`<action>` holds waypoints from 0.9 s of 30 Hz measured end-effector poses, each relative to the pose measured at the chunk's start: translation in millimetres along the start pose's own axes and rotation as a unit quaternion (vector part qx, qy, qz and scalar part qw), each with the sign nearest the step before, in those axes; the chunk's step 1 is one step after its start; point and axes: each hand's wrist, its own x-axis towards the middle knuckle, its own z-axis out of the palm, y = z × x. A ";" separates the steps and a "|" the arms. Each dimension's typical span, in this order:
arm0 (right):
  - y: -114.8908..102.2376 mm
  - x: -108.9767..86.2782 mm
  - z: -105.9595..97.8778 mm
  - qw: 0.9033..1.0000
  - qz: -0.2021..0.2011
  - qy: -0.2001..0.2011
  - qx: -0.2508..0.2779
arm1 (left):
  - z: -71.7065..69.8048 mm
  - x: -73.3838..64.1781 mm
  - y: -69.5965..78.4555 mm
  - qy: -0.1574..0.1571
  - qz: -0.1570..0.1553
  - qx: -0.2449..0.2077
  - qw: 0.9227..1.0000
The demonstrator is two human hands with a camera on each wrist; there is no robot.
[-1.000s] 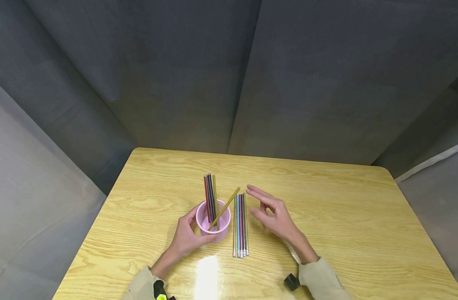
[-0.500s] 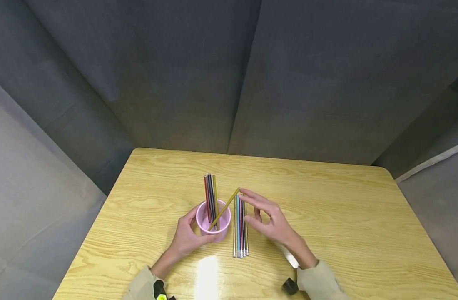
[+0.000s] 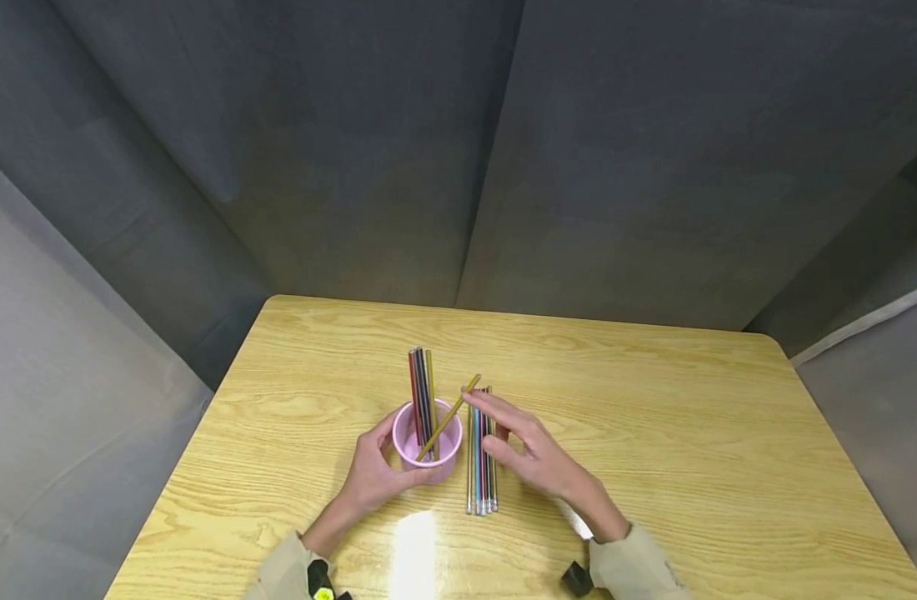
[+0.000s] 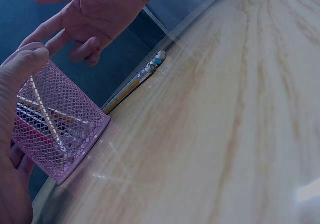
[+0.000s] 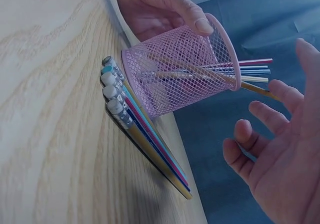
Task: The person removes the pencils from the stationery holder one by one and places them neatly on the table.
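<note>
The left hand [image 3: 378, 471] curls round the pink mesh cup [image 3: 448, 435] from eight o'clock. Standing on the surface [image 3: 691, 433], the cup holds a pencil bundle [image 3: 421, 392] leaning toward twelve and a yellow pencil [image 3: 448, 418] tilting toward one. At the cup's three o'clock lies a pencil row [image 3: 479, 483]; over it the right hand [image 3: 531, 450] hovers, fingers spread, a fingertip at the yellow pencil, contact unclear.

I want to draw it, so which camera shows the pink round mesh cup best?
The right wrist view: the pink cup shows large, rim to base, with the left hand covering little. In the left wrist view that hand hides more; the head view shows the cup small, from above.
</note>
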 end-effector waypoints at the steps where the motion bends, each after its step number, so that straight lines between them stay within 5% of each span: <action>1: 0.5 -0.2 0.4 1.000 0.000 -0.003 -0.001 | 0.0 -0.1 -0.4 0.001 -0.001 -0.001 1.000; 13: -7.0 1.2 5.5 0.999 0.022 -0.044 0.005 | 0.1 0.4 0.2 -0.002 -0.018 0.005 1.000; 27: -9.4 1.5 4.7 0.999 0.019 -0.045 0.006 | -0.1 -0.3 1.3 0.000 -0.024 0.014 1.000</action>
